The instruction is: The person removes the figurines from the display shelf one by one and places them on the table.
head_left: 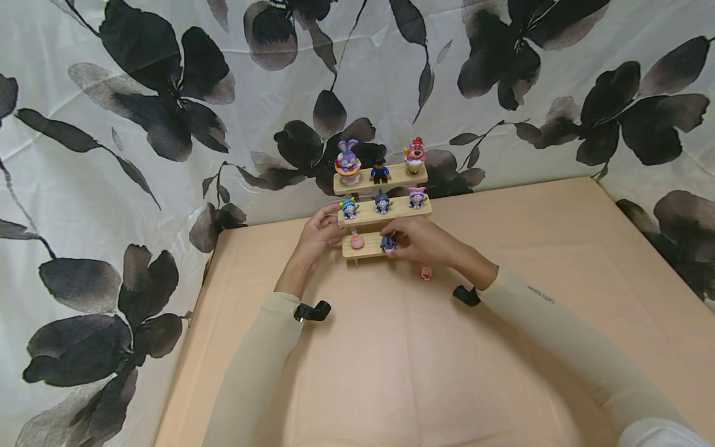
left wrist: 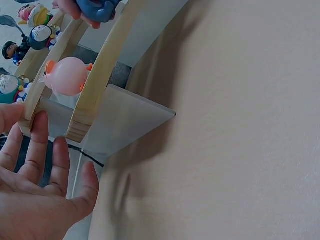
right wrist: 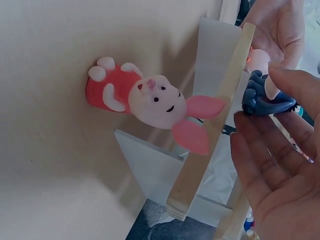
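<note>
My right hand point(head_left: 416, 239) pinches a small dark blue figurine point(right wrist: 267, 95) between thumb and fingers, at the right part of the lowest board of a three-tier wooden display stand point(head_left: 385, 214). To its left on that board sits a round pink figurine point(left wrist: 69, 76). My left hand point(head_left: 320, 236) holds the left end of the middle board, thumb on top and a finger below in the left wrist view. A piglet figurine point(right wrist: 150, 97) in red stands on the table in front of the stand's right side.
The top board bears a purple rabbit figure point(head_left: 347, 160), a small figure in blue point(head_left: 380, 171) and a pink bear figure point(head_left: 415, 154). Three little hooded figures point(head_left: 382, 202) line the middle board. A floral cloth point(head_left: 391, 81) hangs behind the table point(head_left: 357, 366).
</note>
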{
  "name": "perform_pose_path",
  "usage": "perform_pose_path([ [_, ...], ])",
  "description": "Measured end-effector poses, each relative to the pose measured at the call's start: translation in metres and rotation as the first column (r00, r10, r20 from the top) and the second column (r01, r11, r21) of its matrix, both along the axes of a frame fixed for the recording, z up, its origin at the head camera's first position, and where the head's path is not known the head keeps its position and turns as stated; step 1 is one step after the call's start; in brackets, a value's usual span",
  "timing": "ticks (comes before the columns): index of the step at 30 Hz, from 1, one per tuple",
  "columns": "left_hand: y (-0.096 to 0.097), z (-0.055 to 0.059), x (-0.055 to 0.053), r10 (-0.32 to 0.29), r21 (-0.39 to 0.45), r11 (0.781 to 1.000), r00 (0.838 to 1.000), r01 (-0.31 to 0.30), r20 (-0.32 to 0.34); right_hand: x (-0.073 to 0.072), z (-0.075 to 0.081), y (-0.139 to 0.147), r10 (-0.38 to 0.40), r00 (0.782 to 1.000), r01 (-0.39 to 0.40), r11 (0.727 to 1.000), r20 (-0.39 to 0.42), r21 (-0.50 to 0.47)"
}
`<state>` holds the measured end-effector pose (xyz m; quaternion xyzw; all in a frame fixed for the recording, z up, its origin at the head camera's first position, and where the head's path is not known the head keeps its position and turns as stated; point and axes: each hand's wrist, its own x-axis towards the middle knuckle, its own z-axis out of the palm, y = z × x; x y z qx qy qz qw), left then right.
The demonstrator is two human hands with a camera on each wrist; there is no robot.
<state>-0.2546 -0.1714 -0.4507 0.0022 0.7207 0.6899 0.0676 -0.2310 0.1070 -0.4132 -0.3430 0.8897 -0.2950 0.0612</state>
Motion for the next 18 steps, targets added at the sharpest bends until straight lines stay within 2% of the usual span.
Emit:
perform_pose_path([
  [7, 0.000, 0.002, 0.002, -0.006, 0.018, 1.000, 1.000, 0.006, 0.010, 0.004, 0.000, 0.003, 0.012, 1.000, -0.011, 0.999, 0.009, -0.048],
  [18, 0.000, 0.002, 0.001, -0.012, 0.020, 1.000, 1.000, 0.012, 0.010, 0.013, 0.001, 0.005, 0.022, 0.993, -0.002, 0.987, 0.118, -0.163],
])
